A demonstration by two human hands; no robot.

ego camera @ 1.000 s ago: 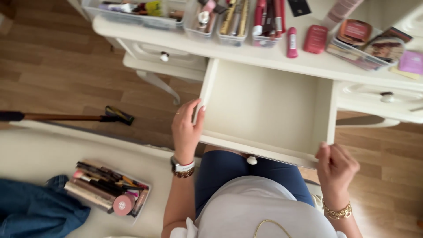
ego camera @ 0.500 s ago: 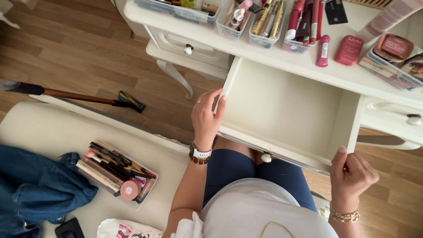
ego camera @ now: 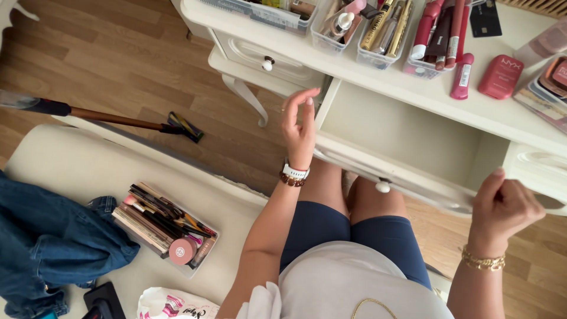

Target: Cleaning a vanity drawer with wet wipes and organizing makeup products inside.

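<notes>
Blue denim clothing (ego camera: 41, 242) lies bunched at the far left on a cream upholstered seat (ego camera: 77, 171), and beyond it a long-handled cleaning tool (ego camera: 106, 117) rests on the wooden floor (ego camera: 118, 59). Further along the seat sits a clear tray of makeup brushes and pencils (ego camera: 165, 227) with a round pink compact at its near end, and a white printed bag (ego camera: 174, 306) shows at the bottom edge beside a dark object that is too cut off to identify. The left hand (ego camera: 300, 127) is raised with its fingers (ego camera: 307, 106) straight and together, palm toward the left front corner of the cream drawer (ego camera: 407, 133); it grips nothing, and whether it touches the corner cannot be told. That drawer stands partly pulled out of the white dressing table (ego camera: 354, 71), over the person's lap in dark blue shorts, with a small white knob (ego camera: 383, 187) on its front panel and a bare pale interior. On the tabletop behind it stand clear organisers of lipsticks and tubes (ego camera: 437, 35), a pink tube (ego camera: 462, 75) and a pink compact (ego camera: 501, 77). At the drawer's right front corner the right hand (ego camera: 502, 207) has its fingers curled inward, the thumb up against the drawer's edge, though a firm hold cannot be confirmed.
</notes>
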